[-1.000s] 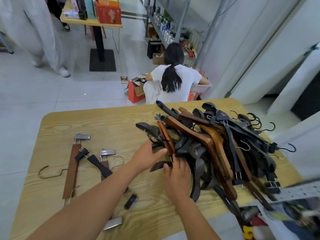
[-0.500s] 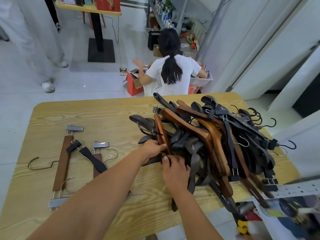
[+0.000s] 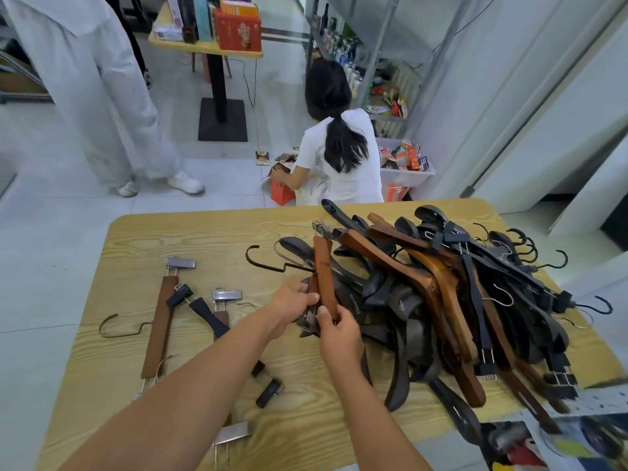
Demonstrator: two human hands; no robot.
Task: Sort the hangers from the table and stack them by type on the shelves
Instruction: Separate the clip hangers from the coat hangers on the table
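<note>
Over at the pile's (image 3: 441, 294) 9 o'clock edge, left hand (image 3: 292, 305) and right hand (image 3: 339, 331) sit close together, both gripping one brown hanger (image 3: 323, 266). Sorted hangers (image 3: 159, 321) lie on the table (image 3: 210, 239) toward 9 o'clock.

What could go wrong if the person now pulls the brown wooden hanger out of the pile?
1. The brown wooden hanger, gripped by left hand and right hand, lies among the pile; hooks may catch and drag neighbours along.
2. A dark hanger overhangs the table edge; a shifting pile could knock it off.
</note>
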